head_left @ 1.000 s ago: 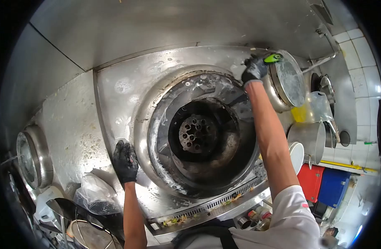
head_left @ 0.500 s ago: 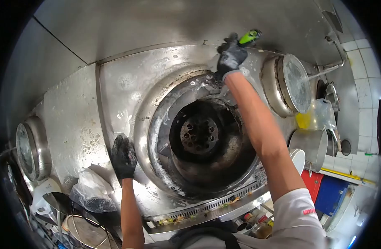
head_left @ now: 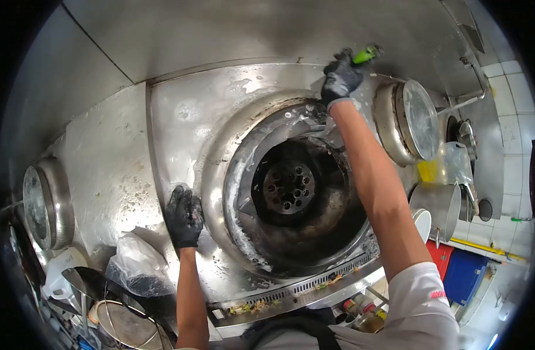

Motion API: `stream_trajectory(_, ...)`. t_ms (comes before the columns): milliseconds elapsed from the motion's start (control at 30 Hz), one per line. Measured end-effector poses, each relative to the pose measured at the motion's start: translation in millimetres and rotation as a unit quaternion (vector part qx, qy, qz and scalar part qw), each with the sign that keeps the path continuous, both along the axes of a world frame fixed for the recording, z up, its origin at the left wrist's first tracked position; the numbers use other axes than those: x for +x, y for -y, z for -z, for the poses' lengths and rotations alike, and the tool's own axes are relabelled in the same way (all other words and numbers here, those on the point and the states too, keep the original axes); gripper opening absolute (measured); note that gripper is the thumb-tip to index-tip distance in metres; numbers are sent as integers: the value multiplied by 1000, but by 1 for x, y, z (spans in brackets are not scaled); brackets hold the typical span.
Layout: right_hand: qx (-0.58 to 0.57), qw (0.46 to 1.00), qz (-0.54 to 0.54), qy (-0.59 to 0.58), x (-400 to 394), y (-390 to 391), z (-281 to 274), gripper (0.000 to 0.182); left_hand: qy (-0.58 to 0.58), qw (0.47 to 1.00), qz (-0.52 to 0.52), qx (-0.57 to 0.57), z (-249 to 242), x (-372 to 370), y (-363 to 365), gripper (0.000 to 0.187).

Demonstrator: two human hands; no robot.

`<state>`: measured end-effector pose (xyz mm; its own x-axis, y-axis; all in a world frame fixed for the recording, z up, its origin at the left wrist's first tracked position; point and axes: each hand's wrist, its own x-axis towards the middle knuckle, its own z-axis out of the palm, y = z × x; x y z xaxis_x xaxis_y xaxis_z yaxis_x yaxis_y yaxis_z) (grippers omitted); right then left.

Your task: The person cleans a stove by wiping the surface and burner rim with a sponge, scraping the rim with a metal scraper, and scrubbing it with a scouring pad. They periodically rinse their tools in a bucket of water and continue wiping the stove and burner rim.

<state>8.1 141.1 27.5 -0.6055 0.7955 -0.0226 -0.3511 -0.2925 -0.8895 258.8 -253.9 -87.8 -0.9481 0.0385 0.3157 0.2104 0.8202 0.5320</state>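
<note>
My right hand (head_left: 341, 78), in a dark glove with whitish smears, is closed around a green-handled tool (head_left: 367, 55) at the back of the steel stove top (head_left: 177, 111). The tool's working end is hidden or too small to make out. In a matching dark glove, my left hand (head_left: 184, 218) lies with fingers stretched out on the steel, left of the wok burner (head_left: 214, 181). It holds nothing that I can see. White foam clings to the burner's inner rim, and wet patches shine on the steel around it. Deep inside, the round burner head (head_left: 288, 188) shows several holes.
A lidded round steel pot (head_left: 396, 122) stands right of the burner, and another (head_left: 49, 201) at far left. A clear plastic bag (head_left: 138, 262) and a strainer (head_left: 126, 324) are at lower left. Food scraps (head_left: 253, 307) line the front grate. Red and blue boxes (head_left: 463, 271) sit at right.
My right hand and the green-handled tool have shifted slightly to the right along the back edge. The view has shifted a little; my left hand keeps its place beside the burner.
</note>
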Motion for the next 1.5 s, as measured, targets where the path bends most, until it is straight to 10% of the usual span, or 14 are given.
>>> stream_trajectory(1067,17,999,-19,-20,-2,29,-6,17,35,999,24,9,-4,2,0,35)
stream_trajectory(1167,144,958,121,217,-12,29,36,36,4,999,38,31,-6,8,-8,35)
stream_trajectory(1300,271,940,110,174,-28,66,25,42,-43,994,90,-31,0,8,-1,38)
stream_trajectory(1433,-44,998,-16,-31,-1,71,2,19,-22,998,49,-38,3,5,3,36)
stream_trajectory(1500,50,997,-58,14,8,97,-3,17,10,999,48,-9,6,2,5,34)
